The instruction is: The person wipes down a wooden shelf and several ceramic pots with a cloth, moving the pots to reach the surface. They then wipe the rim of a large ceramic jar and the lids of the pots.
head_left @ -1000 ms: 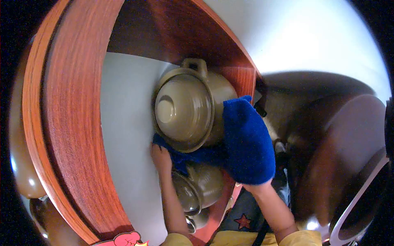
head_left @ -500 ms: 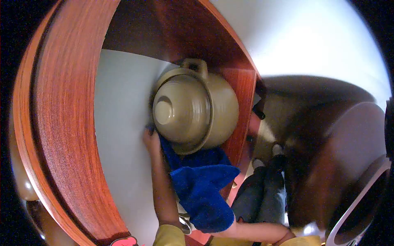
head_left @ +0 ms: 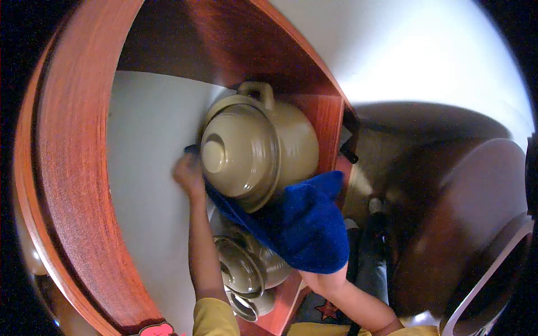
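Note:
A lidded greenish-beige pot [head_left: 297, 137] with a side handle stands on the shelf, its rounded lid [head_left: 241, 154] towards me. My left hand [head_left: 189, 172] is closed on one end of a blue towel [head_left: 314, 224], close beside the lid's knob. From there the towel stretches under the pot's near side to my right hand, which it covers; only the wrist and forearm show, and those fingers are hidden. A smaller lidded pot [head_left: 241, 266] of similar colour, with a glossy lid, sits nearer to me below the towel.
Reddish-brown wooden panels [head_left: 73, 168] frame the pale shelf surface [head_left: 145, 129]. A white wall [head_left: 426, 50] rises at the right. Below it are a dark round-edged surface [head_left: 443, 224] and my legs [head_left: 372, 269]. A pink sticker [head_left: 157, 329] is on the front edge.
My left hand has moved up along the lid, pulling the towel's end. My right hand, under the towel, has shifted up and right, uncovering the smaller pot. The view has shifted slightly.

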`<state>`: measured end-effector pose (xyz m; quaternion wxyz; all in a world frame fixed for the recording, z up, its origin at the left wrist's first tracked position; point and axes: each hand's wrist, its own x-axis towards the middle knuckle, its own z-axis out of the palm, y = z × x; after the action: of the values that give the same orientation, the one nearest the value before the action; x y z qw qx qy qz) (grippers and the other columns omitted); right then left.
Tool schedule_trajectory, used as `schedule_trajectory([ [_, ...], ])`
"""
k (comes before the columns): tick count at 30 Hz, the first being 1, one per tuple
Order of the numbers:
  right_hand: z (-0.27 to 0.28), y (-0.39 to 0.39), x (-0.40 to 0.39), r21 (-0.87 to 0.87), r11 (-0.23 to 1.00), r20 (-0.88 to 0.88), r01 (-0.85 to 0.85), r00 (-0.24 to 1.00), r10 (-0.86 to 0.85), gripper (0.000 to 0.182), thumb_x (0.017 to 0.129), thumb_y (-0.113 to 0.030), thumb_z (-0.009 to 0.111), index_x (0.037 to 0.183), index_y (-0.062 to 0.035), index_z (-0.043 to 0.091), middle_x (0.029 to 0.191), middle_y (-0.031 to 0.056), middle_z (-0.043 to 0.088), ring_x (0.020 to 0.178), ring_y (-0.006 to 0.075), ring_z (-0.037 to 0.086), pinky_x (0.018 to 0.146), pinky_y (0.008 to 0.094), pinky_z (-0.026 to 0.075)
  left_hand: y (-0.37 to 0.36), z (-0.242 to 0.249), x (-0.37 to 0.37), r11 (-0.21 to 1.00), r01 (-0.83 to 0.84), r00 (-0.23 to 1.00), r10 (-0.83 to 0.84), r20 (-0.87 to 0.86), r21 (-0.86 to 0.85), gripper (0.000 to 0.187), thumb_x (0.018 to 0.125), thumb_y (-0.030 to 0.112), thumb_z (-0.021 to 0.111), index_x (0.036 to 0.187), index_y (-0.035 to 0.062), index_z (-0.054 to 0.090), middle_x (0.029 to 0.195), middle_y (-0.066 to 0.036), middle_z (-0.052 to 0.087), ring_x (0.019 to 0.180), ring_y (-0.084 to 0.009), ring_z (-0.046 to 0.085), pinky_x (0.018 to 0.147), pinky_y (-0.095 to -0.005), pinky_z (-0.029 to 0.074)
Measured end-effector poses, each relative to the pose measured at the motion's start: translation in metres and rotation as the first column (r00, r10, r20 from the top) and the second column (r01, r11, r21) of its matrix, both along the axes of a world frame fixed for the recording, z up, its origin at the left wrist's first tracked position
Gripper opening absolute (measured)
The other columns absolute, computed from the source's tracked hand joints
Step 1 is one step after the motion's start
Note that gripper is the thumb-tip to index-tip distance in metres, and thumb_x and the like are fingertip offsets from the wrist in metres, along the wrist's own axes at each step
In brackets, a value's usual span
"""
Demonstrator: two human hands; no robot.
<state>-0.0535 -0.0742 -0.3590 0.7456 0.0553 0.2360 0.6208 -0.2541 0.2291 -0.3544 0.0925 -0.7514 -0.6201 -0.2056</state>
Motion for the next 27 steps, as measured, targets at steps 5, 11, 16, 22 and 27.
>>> schedule_trajectory([
  [5, 0.011, 0.008, 0.01, -0.198, 0.976, 0.082, -0.09, 0.991, 0.108, 0.047, 0.089, -0.036, 0.039, 0.129, -0.0121, 0.04, 0.131, 0.0046, 0.043, 0.12, 0.0252, 0.041, 0.103, 0.0408, 0.029, -0.026, 0.005, 0.023, 0.95, -0.083, 0.977, 0.018, 0.212, 0.303, 0.018, 0.076, 0.005, 0.06, 0.09, -0.0064, 0.061, 0.09, -0.016, 0.064, 0.081, -0.0264, 0.06, 0.076, -0.0356, 0.047],
  [11, 0.004, -0.001, 0.0, -0.147, 0.982, 0.013, -0.116, 0.993, 0.119, 0.043, 0.09, -0.034, 0.04, 0.126, -0.0108, 0.042, 0.125, 0.004, 0.047, 0.113, 0.023, 0.046, 0.099, 0.0391, 0.033, -0.039, 0.051, 0.054, 0.928, -0.119, 0.698, -0.175, 0.694, 0.353, 0.018, 0.08, 0.007, 0.047, 0.091, -0.0049, 0.056, 0.085, -0.013, 0.06, 0.083, -0.023, 0.059, 0.073, -0.0342, 0.05],
  [16, 0.016, 0.012, 0.001, -0.109, 0.989, 0.054, -0.098, 0.993, 0.105, 0.041, 0.09, -0.032, 0.041, 0.125, -0.0105, 0.043, 0.124, 0.0038, 0.047, 0.111, 0.0217, 0.047, 0.097, 0.0375, 0.035, 0.033, 0.015, 0.045, 0.942, 0.05, 0.892, 0.107, 0.439, -0.331, 0.034, 0.087, 0.023, 0.042, 0.101, -0.0029, 0.059, 0.087, -0.011, 0.061, 0.075, -0.0208, 0.055, 0.068, -0.0328, 0.046],
  [22, 0.005, 0.043, 0.018, -0.184, 0.98, 0.067, -0.081, 0.993, 0.095, 0.038, 0.089, -0.024, 0.044, 0.124, -0.0078, 0.044, 0.124, 0.0052, 0.047, 0.115, 0.0243, 0.044, 0.098, 0.0368, 0.033, 0.037, 0.028, 0.07, 0.871, 0.016, 0.869, 0.231, 0.438, -0.491, 0.04, 0.086, 0.034, 0.046, 0.088, -0.0023, 0.063, 0.078, -0.008, 0.061, 0.071, -0.0201, 0.054, 0.064, -0.0345, 0.043],
  [27, -0.014, 0.068, 0.031, -0.325, 0.946, 0.946, 0.019, 0.016, 0.324, 0.039, 0.09, -0.016, 0.045, 0.125, -0.0006, 0.043, 0.131, 0.0122, 0.042, 0.123, 0.0253, 0.037, 0.102, 0.0327, 0.027, 0.02, 0.045, 0.104, 0.837, 0.069, 0.893, 0.191, 0.407, -0.543, 0.039, 0.086, 0.035, 0.044, 0.093, 0.0008, 0.061, 0.081, -0.009, 0.061, 0.07, -0.019, 0.055, 0.064, -0.0333, 0.045],
])
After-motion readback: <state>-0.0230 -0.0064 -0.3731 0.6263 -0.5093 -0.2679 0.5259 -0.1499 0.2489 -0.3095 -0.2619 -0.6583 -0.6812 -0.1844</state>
